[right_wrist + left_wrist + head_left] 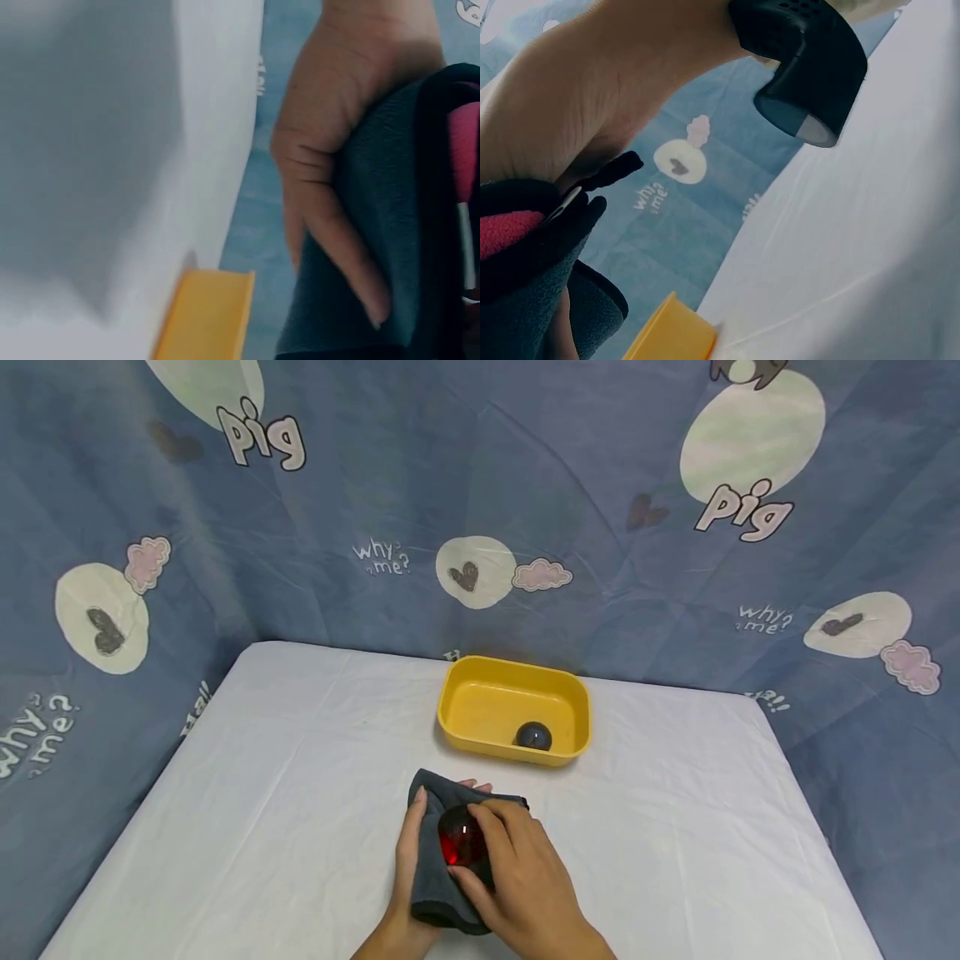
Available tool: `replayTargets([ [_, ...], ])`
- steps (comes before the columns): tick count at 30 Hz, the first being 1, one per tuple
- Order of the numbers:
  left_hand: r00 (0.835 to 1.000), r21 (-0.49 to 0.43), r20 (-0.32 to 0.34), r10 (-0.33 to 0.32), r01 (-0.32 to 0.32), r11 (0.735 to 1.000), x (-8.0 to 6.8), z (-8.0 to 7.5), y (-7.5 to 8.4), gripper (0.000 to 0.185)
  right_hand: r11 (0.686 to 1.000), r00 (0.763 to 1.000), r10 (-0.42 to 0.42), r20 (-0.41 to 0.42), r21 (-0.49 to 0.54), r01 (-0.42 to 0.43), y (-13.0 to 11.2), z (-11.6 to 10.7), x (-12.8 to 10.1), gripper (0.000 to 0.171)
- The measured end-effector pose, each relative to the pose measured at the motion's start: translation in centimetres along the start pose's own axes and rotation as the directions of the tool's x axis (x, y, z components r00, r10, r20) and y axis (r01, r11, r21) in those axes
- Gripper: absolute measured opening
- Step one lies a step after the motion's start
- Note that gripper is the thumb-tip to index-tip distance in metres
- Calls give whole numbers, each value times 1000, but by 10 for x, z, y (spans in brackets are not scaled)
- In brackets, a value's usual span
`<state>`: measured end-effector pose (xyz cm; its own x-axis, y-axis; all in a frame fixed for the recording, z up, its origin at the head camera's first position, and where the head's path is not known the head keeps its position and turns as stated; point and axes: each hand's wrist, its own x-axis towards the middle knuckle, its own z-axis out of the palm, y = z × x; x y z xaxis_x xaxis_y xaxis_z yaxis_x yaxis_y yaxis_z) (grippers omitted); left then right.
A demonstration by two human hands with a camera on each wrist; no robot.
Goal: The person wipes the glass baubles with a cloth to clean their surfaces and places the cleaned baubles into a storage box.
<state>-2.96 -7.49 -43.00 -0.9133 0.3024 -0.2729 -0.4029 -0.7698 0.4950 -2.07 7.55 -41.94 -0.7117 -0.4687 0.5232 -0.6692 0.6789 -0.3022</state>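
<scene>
A dark grey cloth (432,881) with black edging lies folded across my left hand (406,868), whose thumb holds its left side while some fingertips show beyond its far edge. Over the cloth, my right hand (528,872) grips a shiny dark ball (459,839) with a red glow, thumb and fingers at its right side. Whether the ball touches the cloth is hard to tell. In the left wrist view the cloth (525,300) shows a pink patch (508,232) inside its fold. A thumb presses the cloth (375,195) in the right wrist view.
Beyond the hands stands a yellow tray (517,750) with a second dark ball (534,736) near its front wall. White cloth (300,827) covers the table. A blue printed curtain (420,460) hangs behind and at the sides. A black curved device (817,67) sits on a wrist.
</scene>
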Motion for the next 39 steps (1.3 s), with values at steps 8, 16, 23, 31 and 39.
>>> replayTargets([
  [8, 999, -12, -29, 15, -16, 1000, -1, -2, 2, 77, 999, 999, 38, 18, 32, -39, 0, 5, 1, 61],
  [16, 998, 44, -39, 45, -43, 998, -1, -3, 0, 76, 996, 996, 82, -27, 31, -81, 2, 12, 4, 55],
  [23, 998, 21, -35, 48, -47, 999, 0, -5, -1, 73, 988, 988, 152, -17, 4, -152, 2, 19, 4, 52],
  [31, 999, 12, -23, 48, -48, 999, 0, -6, 0, 74, 978, 976, 210, 61, -22, -209, 0, 18, 1, 59],
  [39, 998, -23, 7, 63, -63, 998, 2, -5, 2, 73, 989, 983, 144, 113, 28, -148, 3, 12, -4, 70],
])
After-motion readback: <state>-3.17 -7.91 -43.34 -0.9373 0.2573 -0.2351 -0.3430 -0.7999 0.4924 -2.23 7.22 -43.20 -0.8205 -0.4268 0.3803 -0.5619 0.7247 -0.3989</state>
